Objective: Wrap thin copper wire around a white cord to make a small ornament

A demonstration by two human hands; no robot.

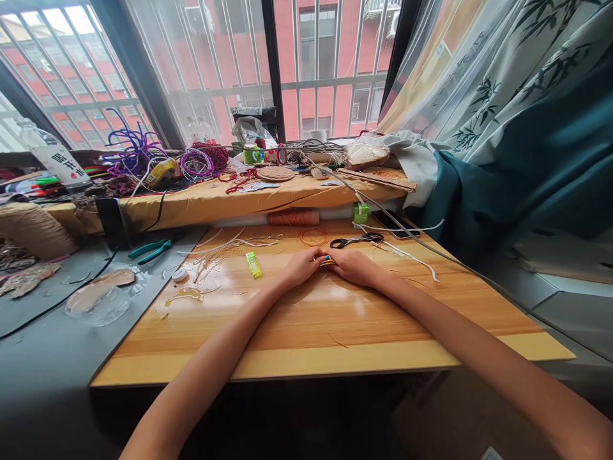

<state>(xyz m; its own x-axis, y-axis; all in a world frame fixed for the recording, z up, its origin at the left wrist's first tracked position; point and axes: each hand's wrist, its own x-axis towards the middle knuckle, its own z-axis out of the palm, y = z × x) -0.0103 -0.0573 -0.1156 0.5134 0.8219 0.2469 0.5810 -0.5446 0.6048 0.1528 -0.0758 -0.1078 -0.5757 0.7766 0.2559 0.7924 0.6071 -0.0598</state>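
My left hand [302, 266] and my right hand [355, 266] meet over the middle of the wooden table [335, 319], fingers pinched together. Between the fingertips a small yellow and blue object [327, 260] shows; both hands grip it, and I cannot make out what it is. A coil of thin copper-coloured wire [313, 238] lies just beyond the hands. Black-handled scissors [355, 241] rest behind my right hand. A yellow-green lighter [253, 264] lies to the left of my left hand.
A spool of orange thread [292, 218] lies at the table's back edge, a phone [395, 223] at the back right. Loose pale strands [225, 249] and teal pliers [151, 249] lie left. The sill holds purple wire [138, 153], a round woven mat [276, 173] and clutter. Curtains hang right.
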